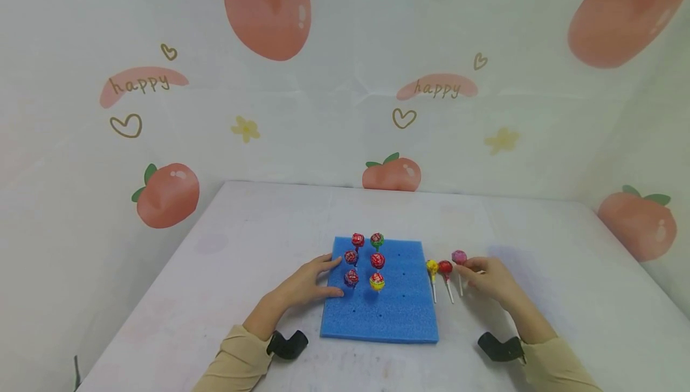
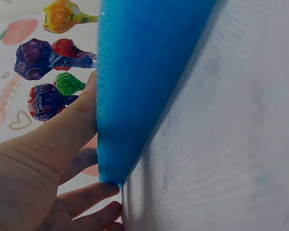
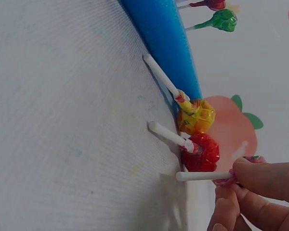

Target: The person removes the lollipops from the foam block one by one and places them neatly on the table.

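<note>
Right hand point(image 1: 489, 279): thumb and fingers clamped on the pink lollipop point(image 1: 459, 256) near its head. Lollipop is right of the blue foam board point(image 1: 377, 328), right hand clearly nearer. Key relation: bare holes point(image 1: 403, 274) on the board's right side lie left of the pinch; stick's long axis runs roughly near-far, head far, free tip near. Can't tell if the tip touches the tabletop point(image 1: 269, 218).

Yellow lollipop point(image 1: 432, 266) and red lollipop point(image 1: 445, 267) lie between board and right hand, sticks nearward. Left hand point(image 1: 303, 284): thumb and fingers apart, against board's left edge. Six upright lollipops point(image 1: 377, 260) stand in two columns, board's left-centre.
</note>
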Demonstrator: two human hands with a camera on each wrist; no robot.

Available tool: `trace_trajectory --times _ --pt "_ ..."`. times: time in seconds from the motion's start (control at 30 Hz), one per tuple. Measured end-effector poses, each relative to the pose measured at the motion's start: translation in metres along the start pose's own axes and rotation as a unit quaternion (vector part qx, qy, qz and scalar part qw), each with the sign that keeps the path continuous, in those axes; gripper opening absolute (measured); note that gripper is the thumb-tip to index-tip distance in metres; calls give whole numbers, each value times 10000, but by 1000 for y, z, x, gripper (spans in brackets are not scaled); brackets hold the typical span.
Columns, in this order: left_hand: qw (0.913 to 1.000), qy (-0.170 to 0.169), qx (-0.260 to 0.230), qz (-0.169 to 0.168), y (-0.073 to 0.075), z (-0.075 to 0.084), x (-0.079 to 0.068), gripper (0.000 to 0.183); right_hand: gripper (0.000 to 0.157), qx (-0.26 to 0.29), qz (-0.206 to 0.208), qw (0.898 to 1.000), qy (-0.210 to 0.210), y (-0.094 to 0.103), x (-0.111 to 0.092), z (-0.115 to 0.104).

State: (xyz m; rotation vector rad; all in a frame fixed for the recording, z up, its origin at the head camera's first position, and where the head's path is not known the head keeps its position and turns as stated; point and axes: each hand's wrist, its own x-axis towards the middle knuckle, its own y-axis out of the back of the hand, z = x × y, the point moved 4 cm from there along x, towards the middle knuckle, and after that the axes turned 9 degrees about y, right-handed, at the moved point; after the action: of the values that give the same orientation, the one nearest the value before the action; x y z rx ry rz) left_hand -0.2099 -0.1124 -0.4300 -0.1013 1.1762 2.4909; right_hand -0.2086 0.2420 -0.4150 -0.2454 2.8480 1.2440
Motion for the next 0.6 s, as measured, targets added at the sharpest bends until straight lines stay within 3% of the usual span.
trace_trajectory --times 0.37,0.6 --pt "10000 -5 -3 -13 0 1 -1 74 43 18 -137 9996 -242 -2 -1 6" --pt "10000 -2 4 -9 0 1 -1 73 40 24 -94 9998 -189 -2 -2 6"
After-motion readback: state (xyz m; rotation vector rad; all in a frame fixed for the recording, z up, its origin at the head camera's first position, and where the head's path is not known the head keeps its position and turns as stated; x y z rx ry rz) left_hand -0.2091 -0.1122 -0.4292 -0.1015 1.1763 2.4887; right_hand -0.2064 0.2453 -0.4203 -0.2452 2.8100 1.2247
